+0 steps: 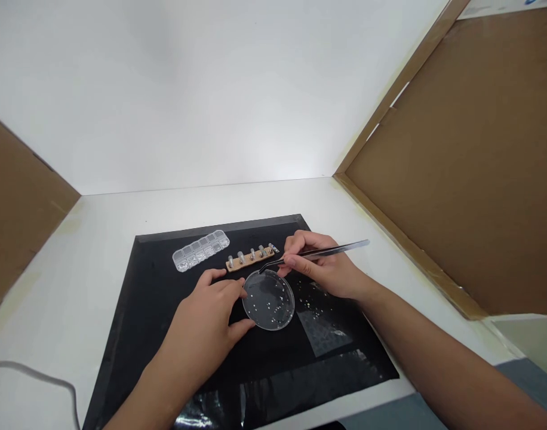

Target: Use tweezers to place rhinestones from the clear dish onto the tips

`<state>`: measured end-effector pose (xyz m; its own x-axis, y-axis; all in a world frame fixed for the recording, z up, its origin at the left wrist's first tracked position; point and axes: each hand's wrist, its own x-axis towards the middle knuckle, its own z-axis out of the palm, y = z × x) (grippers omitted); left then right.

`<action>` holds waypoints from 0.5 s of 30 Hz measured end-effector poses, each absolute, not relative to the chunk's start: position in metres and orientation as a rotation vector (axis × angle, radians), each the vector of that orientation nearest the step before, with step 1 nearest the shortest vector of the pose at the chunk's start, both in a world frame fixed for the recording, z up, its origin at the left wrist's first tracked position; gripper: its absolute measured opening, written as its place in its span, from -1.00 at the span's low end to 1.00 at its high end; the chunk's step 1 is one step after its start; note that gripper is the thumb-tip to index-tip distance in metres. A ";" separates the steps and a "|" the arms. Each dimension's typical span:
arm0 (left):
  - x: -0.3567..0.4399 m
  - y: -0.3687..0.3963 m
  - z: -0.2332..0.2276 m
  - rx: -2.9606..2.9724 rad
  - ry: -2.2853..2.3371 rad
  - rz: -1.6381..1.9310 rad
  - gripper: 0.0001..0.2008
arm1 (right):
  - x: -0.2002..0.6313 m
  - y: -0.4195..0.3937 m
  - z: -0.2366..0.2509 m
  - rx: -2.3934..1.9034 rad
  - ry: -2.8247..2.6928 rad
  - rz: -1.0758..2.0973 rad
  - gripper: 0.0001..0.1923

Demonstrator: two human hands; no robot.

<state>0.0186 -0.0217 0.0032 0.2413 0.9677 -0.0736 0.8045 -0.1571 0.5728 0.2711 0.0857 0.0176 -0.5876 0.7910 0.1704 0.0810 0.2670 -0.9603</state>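
A round clear shallow dish (268, 316) with small shiny bits scattered in it lies on a black mat (152, 322). My left hand (211, 310) holds the dish's left rim between thumb and fingers. In my right hand (320, 263) is a pair of angled tweezers (336, 249), pinched between thumb and fingers. The bent tips reach over the dish's far rim; whether they hold a bit is too small to tell. Just behind the dish stands a narrow wooden strip (251, 260) with several small upright pegs carrying pale, shiny pieces.
A clear compartment box (200, 251) with small glittering contents lies at the mat's back left. Loose bits lie on a transparent sheet (325, 334) right of the dish. Brown cardboard panels (457, 173) stand at both sides. A grey cable (36, 374) runs along the left.
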 end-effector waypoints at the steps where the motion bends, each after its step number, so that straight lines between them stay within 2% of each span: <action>1: 0.019 -0.022 0.003 2.017 1.614 0.431 -0.63 | 0.271 0.087 0.016 -0.828 -1.799 1.398 -0.74; 6: 0.019 -0.022 0.002 2.029 1.611 0.434 -0.62 | 0.269 0.093 0.010 -0.906 -1.380 1.668 -0.62; 15: 0.019 -0.022 0.000 2.029 1.610 0.448 -0.59 | 0.269 0.099 0.007 -0.953 -0.964 1.868 -0.67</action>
<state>0.0193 -0.0224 0.0004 0.2440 0.9683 -0.0542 0.8009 -0.1697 0.5743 0.2689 0.0991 0.0073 -0.3872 0.8876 -0.2496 -0.3112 -0.3806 -0.8708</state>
